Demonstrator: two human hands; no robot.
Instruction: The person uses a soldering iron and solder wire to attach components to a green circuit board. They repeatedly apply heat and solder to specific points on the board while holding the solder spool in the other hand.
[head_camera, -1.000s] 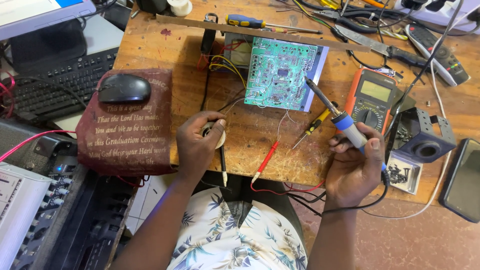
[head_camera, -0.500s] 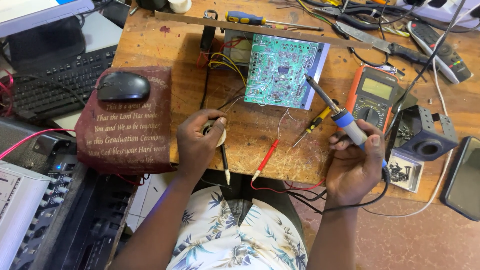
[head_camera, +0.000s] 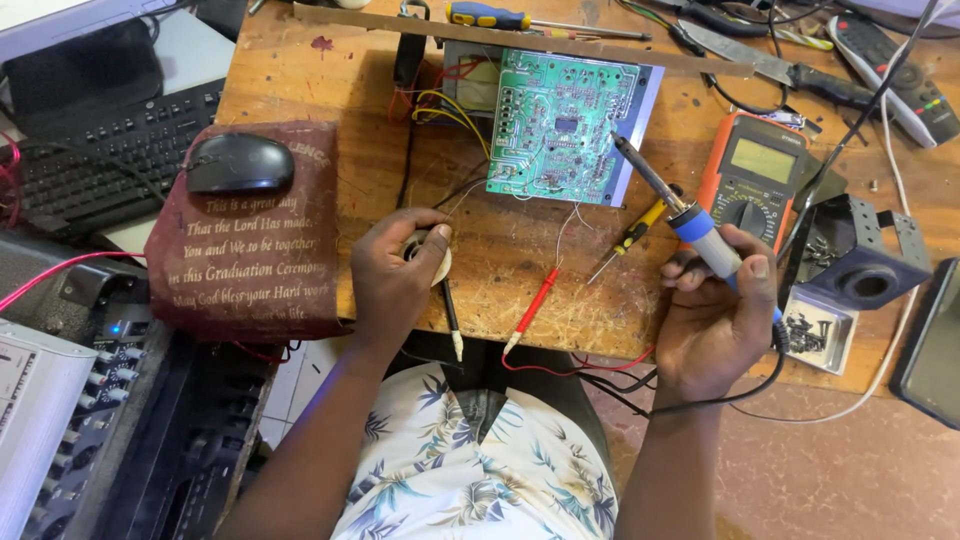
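I am gripping the iron (head_camera: 690, 222) in my right hand (head_camera: 718, 320), its tip hovering at the board's (head_camera: 565, 125) 4 o'clock edge. My left hand (head_camera: 395, 275) is closing around the solder reel (head_camera: 430, 255) at the board's 7 o'clock. To solder well I am judging this — steady both wrists on the bench (head_camera: 300, 90), then feed wire into the heated joint, not onto the tip.

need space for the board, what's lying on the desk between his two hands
In the head view, a red probe and a yellow-handled tool lie between the left hand and right hand.
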